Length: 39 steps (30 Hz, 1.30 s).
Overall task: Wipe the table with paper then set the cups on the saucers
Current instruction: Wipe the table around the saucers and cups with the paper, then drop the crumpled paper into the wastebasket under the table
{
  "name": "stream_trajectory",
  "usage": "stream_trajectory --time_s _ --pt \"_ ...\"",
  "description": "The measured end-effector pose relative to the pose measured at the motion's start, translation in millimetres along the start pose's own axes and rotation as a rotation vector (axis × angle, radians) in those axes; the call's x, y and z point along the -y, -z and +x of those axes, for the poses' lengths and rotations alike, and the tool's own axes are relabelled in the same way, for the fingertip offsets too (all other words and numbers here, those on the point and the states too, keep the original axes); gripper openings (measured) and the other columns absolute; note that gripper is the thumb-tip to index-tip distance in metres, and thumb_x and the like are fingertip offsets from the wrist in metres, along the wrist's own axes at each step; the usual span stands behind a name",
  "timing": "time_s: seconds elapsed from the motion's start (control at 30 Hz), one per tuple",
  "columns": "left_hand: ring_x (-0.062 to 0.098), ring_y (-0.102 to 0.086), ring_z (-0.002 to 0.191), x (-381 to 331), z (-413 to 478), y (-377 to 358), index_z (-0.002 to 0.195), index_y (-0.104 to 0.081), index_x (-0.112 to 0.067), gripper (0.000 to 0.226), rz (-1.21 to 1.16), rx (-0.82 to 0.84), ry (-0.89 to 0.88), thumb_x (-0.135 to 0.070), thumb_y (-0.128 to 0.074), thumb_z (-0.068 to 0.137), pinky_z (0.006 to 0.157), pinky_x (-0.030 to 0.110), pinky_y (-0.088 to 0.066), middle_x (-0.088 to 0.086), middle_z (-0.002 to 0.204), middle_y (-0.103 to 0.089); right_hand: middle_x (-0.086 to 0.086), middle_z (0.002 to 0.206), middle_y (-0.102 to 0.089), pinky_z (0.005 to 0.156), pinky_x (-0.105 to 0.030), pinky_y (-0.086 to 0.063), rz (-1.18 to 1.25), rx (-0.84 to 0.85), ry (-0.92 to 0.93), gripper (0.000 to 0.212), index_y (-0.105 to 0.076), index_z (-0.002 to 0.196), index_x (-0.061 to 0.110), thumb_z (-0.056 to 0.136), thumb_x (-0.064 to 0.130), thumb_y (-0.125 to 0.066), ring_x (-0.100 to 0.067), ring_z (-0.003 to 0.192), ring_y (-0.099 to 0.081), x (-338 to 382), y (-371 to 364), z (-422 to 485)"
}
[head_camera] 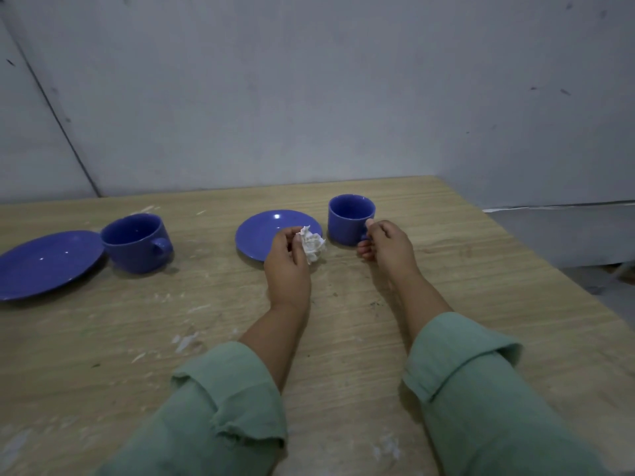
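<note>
1. A wooden table [343, 338] stands against a grey wall [309, 97]. The wood has white scuffs and little dark specks on it.
2. There are two blue cups and two blue saucers. No cup sits on a saucer yet.
3. The left saucer [44, 262] lies near the left edge of the picture. The left cup [135, 242] stands just beside it on the table, with its handle pointing right.
4. The middle saucer [264, 231] lies on the table in front of the left hand. The right cup [350, 218] stands just beside it on the bare wood.
5. There is one ball of white paper [313, 247]. The left hand [287, 266] pinches it between thumb and fingertips, right over the near edge of the middle saucer. This hand covers part of that saucer.
6. The right hand [385, 242] is curled on the handle of the right cup, thumb on top. The handle is mostly hidden by the fingers.
7. Both arms wear green sleeves [481, 389], rolled back at the cuffs.
</note>
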<state>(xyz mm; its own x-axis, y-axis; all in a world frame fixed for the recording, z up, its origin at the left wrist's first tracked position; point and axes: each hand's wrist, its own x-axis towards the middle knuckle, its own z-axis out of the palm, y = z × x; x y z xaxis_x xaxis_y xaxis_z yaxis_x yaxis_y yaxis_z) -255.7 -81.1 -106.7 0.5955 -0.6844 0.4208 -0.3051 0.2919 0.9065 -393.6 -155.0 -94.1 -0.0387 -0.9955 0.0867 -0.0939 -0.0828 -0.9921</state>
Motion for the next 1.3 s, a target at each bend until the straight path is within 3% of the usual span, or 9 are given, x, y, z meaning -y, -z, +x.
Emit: stream_trajectory --time_s 0.3,0.4,0.47,0.6,0.73,0.83,0.97,1.17,1.3 --pt "0.006 -0.062 0.082 -2 -2 1 0.09 -0.056 -0.035 0.029 -0.145 0.03 0.072 -0.007 -0.047 0.094 0.078 0.023 -0.05 -0.007 0.09 -0.064 0.003 0.067 -0.059 0.056 -0.018 -0.044 -0.113 -0.187 0.081 0.026 -0.052 0.102 0.011 0.09 0.034 -0.055 -0.013 0.058 -0.055 3 3 -15" --pt "0.014 -0.063 0.092 -7 -3 4 0.097 -0.058 -0.027 0.027 -0.197 0.067 0.11 -0.002 -0.047 0.094 0.086 0.031 -0.052 -0.001 0.098 -0.064 0.006 0.069 -0.051 0.054 -0.004 -0.039 -0.118 -0.285 0.23 0.02 -0.054 0.105 0.008 0.09 0.022 -0.056 -0.002 0.06 -0.048 11 4 -30" --pt "0.023 -0.063 0.101 -11 -4 8 0.101 -0.058 -0.019 0.025 -0.23 0.083 0.13 0.001 -0.047 0.093 0.094 0.038 -0.051 0.008 0.105 -0.064 0.002 0.075 -0.056 0.058 -0.004 -0.04 -0.115 -0.173 0.238 0.011 -0.059 0.095 0.01 0.09 0.019 -0.055 -0.004 0.064 -0.051 18 -5 -42" --pt "0.028 -0.064 0.104 -20 -9 31 0.108 -0.059 -0.009 0.025 -0.275 0.063 0.191 0.005 -0.048 0.091 0.094 0.038 -0.051 0.017 0.112 -0.065 -0.007 0.081 -0.065 0.068 -0.033 -0.05 0.106 0.19 -0.122 0.026 -0.065 0.089 0.01 0.092 0.032 -0.051 -0.02 0.073 -0.059 31 -39 -67" --pt "0.016 -0.065 0.085 -33 -14 78 0.099 -0.062 -0.006 0.024 -0.249 0.073 0.163 0.011 -0.051 0.086 0.081 0.03 -0.053 0.008 0.094 -0.068 -0.001 0.073 -0.072 0.062 -0.027 -0.056 0.354 0.436 -0.29 0.028 -0.067 0.087 0.015 0.09 0.039 -0.055 -0.016 0.061 -0.067 45 -72 -93" --pt "0.009 -0.065 0.077 -43 -19 127 0.09 -0.062 -0.008 0.028 -0.171 0.079 0.12 0.016 -0.049 0.083 0.074 0.018 -0.054 0.005 0.086 -0.068 -0.005 0.07 -0.067 0.055 -0.017 -0.056 0.388 0.551 -0.259 0.017 -0.064 0.079 0.011 0.092 0.019 -0.055 -0.01 0.056 -0.066 56 -100 -120" --pt "0.002 -0.066 0.073 -55 -30 205 0.107 -0.058 0.006 0.025 -0.103 0.015 0.143 0.014 -0.055 0.084 0.069 0.014 -0.054 0.013 0.095 -0.066 -0.011 0.078 -0.063 0.056 -0.015 -0.056 0.394 0.689 -0.257 0.009 -0.061 0.085 0.002 0.088 -0.003 -0.054 -0.007 0.051 -0.066 67 -146 -175" --pt "0.0 -0.058 0.07 -75 -67 337 0.097 -0.057 -0.007 0.021 0.017 -0.346 0.01 0.008 -0.046 0.087 0.067 0.015 -0.046 0.007 0.086 -0.065 -0.011 0.084 -0.062 0.062 -0.019 -0.059 0.349 0.869 -0.209 0.012 -0.062 0.084 0.004 0.082 -0.007 -0.061 -0.016 0.068 -0.064 84 -210 -280" --pt "-0.001 -0.054 0.081 -72 -108 428 0.106 -0.059 -0.004 0.018 0.196 -0.655 -0.112 -0.003 -0.048 0.091 0.07 0.006 -0.042 0.004 0.098 -0.06 -0.008 0.077 -0.063 0.049 -0.017 -0.054 0.219 1.047 -0.072 0.016 -0.063 0.08 0.011 0.08 -0.005 -0.064 -0.008 0.054 -0.062 92 -251 -356"
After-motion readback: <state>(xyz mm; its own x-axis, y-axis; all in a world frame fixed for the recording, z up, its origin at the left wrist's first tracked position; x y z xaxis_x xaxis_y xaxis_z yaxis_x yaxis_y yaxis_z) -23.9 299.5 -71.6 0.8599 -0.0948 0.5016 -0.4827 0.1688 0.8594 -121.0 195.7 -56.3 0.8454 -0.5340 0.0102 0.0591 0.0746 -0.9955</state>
